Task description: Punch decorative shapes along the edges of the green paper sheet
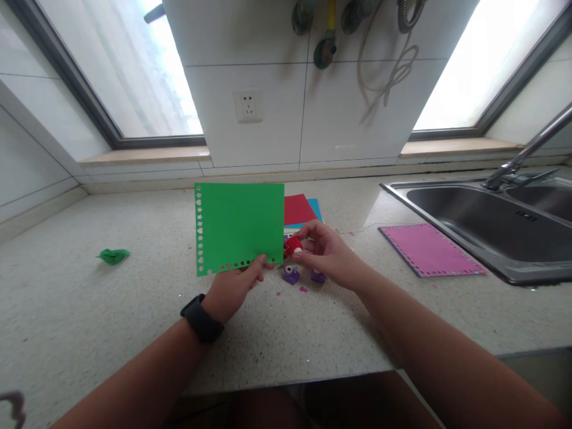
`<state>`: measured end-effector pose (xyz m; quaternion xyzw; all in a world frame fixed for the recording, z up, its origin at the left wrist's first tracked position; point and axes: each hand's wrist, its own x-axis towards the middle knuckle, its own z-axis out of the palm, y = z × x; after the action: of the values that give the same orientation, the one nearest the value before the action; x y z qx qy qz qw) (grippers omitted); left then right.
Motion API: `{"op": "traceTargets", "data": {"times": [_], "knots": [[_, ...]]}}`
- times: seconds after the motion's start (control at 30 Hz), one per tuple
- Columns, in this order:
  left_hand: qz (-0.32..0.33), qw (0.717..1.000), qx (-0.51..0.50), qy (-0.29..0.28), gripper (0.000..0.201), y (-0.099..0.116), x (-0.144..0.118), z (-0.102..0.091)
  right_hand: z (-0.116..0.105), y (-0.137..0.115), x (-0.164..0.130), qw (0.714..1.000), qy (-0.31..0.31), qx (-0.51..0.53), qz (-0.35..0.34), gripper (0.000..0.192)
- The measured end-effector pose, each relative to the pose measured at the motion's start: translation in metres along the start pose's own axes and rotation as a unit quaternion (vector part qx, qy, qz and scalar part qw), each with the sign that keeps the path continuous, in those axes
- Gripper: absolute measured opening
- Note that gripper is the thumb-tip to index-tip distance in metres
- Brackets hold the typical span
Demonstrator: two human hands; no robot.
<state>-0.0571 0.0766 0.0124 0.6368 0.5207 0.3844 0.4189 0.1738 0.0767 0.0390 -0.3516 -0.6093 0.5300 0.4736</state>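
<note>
My left hand (239,286) pinches the lower edge of a green sheet of paper (241,223), held up off the counter. Small shapes are punched along the sheet's left and bottom edges. Between the thumb and fingers of my right hand (328,253) is a red craft punch (294,245), close to the sheet's lower right corner. Whether the punch grips the paper there I cannot tell. Below it on the counter sit a purple craft punch (290,274) and a second purple punch (318,276), partly covered by my right hand. Pink paper bits (303,289) lie in front.
Behind the green sheet lie a red sheet (300,210) and a blue sheet (315,207). A pink sheet with punched edges (431,250) rests beside the sink (447,202). Crumpled green material (113,256) is at the left. A faucet (513,164) rises over the sink.
</note>
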Motion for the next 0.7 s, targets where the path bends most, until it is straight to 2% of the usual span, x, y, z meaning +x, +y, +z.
{"op": "traceTargets", "data": {"times": [0.3, 0.5, 0.7], "knots": [[-0.01, 0.999, 0.034, -0.009, 0.05, -0.0053, 0.0002, -0.0004, 0.0026, 0.0032, 0.0013, 0.999, -0.024, 0.022, 0.013, 0.042], [-0.02, 0.998, 0.063, -0.012, 0.053, 0.0023, -0.0014, -0.0011, 0.0028, 0.0041, 0.0028, 0.999, -0.008, 0.028, 0.018, 0.039], [-0.001, 0.997, 0.079, -0.013, 0.051, 0.0017, -0.0022, -0.0014, 0.0034, 0.0046, 0.0041, 1.0, 0.007, 0.008, 0.024, 0.038]]}}
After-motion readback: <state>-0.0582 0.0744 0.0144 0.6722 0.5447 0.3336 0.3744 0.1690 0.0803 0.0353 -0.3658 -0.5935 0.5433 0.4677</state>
